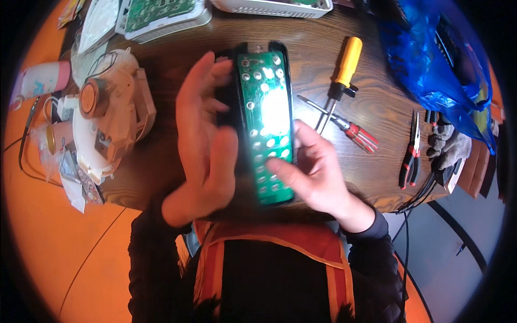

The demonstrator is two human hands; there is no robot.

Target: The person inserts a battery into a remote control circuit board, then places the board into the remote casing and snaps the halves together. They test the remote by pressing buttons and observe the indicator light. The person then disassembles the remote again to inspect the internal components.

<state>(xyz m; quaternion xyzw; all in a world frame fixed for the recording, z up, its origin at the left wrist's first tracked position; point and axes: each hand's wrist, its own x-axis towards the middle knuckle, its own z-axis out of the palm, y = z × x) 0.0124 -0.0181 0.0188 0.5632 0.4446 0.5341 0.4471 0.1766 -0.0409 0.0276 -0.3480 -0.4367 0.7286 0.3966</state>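
A long green circuit board (pixel 258 121) with rows of round silvery contacts lies in a narrow black shell, like an opened remote control. Glare whitens its middle. My right hand (pixel 318 175) grips its lower right edge, with the thumb on the board's face and the fingers partly hidden behind. Along the left side stands my left hand (pixel 202 140), slightly blurred, its fingers stretched and apart. Between that hand and the board is a dark patch; whether it is shell or shadow I cannot tell.
Right of the board lie a yellow-handled screwdriver (pixel 349 62), a red-handled screwdriver (pixel 360 137), pliers (pixel 412 156), a grey glove (pixel 449 145) and a blue plastic bag (pixel 425 64). A white plastic housing (pixel 107 124) stands left. White casings, one holding a green board (pixel 159 16), sit at the back.
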